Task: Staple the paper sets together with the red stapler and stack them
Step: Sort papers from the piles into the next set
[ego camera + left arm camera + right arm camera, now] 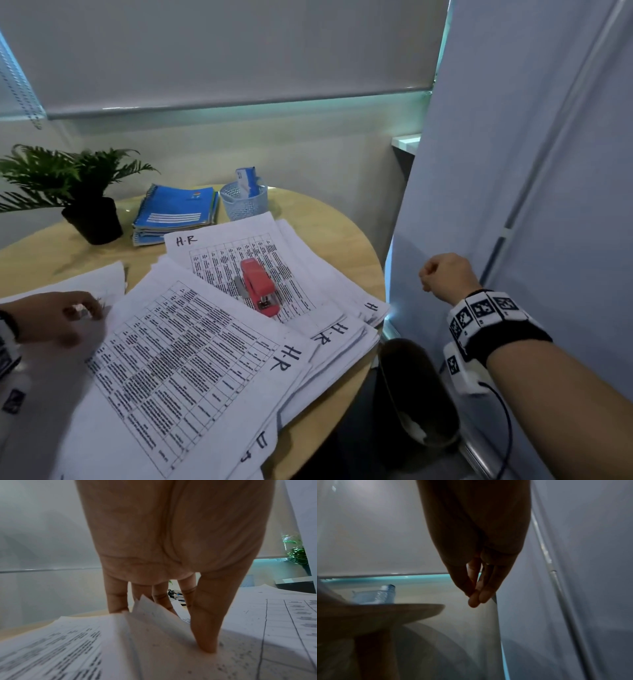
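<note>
A red stapler (259, 287) lies on top of a paper set marked "H-R" (212, 260) at the middle of the round table (342, 233). Several more "H-R" paper sets (191, 349) fan out toward me and overlap. My left hand (84, 310) rests on the papers at the left. In the left wrist view its thumb (205, 639) presses a sheet (85, 649) and its straight fingers (116, 599) stand at the edge, where the sheet corners (145, 605) curl up. My right hand (433, 277) hangs off the table's right side with loose fingers (477, 596) and holds nothing.
At the back of the table stand a potted fern (92, 219), a stack of blue spiral notebooks (174, 212) and a pale mesh cup (243, 202). A dark bin (418, 390) sits on the floor below the table's right edge. A grey-blue panel (513, 171) rises close on the right.
</note>
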{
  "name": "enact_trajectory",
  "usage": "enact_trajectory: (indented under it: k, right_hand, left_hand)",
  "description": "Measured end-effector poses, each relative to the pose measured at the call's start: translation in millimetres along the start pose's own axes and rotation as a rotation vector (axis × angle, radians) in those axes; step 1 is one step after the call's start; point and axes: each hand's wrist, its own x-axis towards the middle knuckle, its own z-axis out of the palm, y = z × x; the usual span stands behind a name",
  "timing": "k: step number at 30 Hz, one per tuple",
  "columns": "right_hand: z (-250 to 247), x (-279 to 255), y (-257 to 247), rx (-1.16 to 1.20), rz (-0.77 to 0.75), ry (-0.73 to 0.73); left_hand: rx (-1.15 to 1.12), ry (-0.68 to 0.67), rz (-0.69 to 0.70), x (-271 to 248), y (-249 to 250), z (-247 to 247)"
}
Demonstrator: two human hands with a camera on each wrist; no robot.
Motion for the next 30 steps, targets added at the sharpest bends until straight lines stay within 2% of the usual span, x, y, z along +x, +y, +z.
enact_trajectory:
  k: [2,5,8,10,12,16,21,27,30]
  right_hand:
    - [-0.1,4.5,11.4,-0.035,0.011,-0.003]
    - [-2.2,13.8,21.9,-0.061,0.026,0.008]
    - [-6.6,20.9,25.0,-0.091,0.033,-0.002]
    - [-9.5,22.3,22.5,-0.115,0.025,-0.017]
    - [-12.4,21.6,19.1,-0.121,0.023,-0.008]
    - [-19.2,18.4,1.8,-0.102,-0.003,0.003]
    - [-26.2,9.2,-74.7,-0.079,-0.162,-0.106]
    - [-6.2,-11.5,-186.8,-0.084,-0.320,-0.381]
    - [23.3,-28.9,-226.6,-0.200,-0.320,-0.610]
  left_hand:
    - [-0.022,0.010,-0.006,1.0,1.2,-1.1]
    - [-0.005,-0.077,-0.048,-4.5,13.3,-8.7]
    - [-0.002,-0.099,-0.039,33.5,-27.4,-5.3]
    - [0.005,-0.069,-0.010,37.3,-36.7,2.5]
    - [0.065,0.021,0.016,13.2,-11.5,1.8]
    - [0.024,0.014,-0.025,-26.3,29.1,-4.2]
    - [0.251,-0.044,-0.014,-49.1,55.3,-4.6]
    - [0.326,-0.051,0.016,-63.6,67.9,-3.1]
    - [0.354,-0.055,0.090,-67.9,68.4,-4.0]
